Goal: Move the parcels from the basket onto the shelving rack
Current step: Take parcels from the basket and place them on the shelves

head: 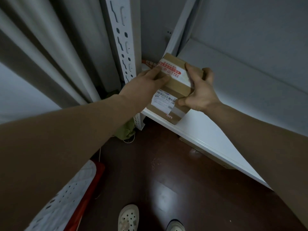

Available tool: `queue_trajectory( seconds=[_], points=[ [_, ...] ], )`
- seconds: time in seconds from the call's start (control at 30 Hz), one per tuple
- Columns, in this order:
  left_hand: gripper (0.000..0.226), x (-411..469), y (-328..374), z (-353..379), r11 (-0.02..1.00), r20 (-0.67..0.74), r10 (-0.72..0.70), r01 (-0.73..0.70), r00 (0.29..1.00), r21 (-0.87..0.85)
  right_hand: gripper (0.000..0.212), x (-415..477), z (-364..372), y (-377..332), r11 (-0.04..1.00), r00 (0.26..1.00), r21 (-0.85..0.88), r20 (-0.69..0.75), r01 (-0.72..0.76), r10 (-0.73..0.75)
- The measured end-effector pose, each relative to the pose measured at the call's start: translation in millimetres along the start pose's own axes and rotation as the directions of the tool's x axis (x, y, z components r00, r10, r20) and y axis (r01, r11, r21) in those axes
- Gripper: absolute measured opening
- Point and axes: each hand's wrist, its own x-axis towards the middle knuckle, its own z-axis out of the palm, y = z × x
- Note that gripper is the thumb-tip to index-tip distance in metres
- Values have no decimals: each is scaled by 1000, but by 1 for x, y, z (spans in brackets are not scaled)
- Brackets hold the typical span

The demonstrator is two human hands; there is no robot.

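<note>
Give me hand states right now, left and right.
Left hand: closed on the left side of the cardboard box at the shelf edge.
Right hand: closed on the box's right side.

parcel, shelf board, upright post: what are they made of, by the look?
Parcel: brown cardboard, matte, sealed with glossy tape, paper label stuck on. Shelf board: smooth white with a slight sheen, painted metal or laminate, can't tell which. Upright post: white painted metal, likely steel, given its punched slots.

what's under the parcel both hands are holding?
The parcel sits on the white shelf, near its front left corner. The contact area is covered by the box and both hands.
</note>
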Motion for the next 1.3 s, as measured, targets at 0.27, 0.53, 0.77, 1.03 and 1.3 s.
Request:
queue_trajectory(
  seconds=[0.27,0.53,0.77,1.03,1.3],
  points=[
    [57,4,-4,-1,999,-47,5,-3,999,50,107,6,3,-10,1000,1000,-3,-11,3,-3],
    [68,4,-2,0,996,-27,-13,15,1000,83,112,0,-1,-17,998,999,-47,22,-40,41],
    [69,-22,9,-17,999,-21,-28,29,999,36,115,-25,-11,-31,988,999,-153,-41,-31,25],
    [69,-140,29,-64,956,86,-286,291,954,-46,100,-128,-4,-91,966,996,-251,73,61,-44],
    [65,-365,6,-69,681,155,-694,711,703,-175,69,-241,69,-197,951,828,-48,508,304,-239]
  ],
)
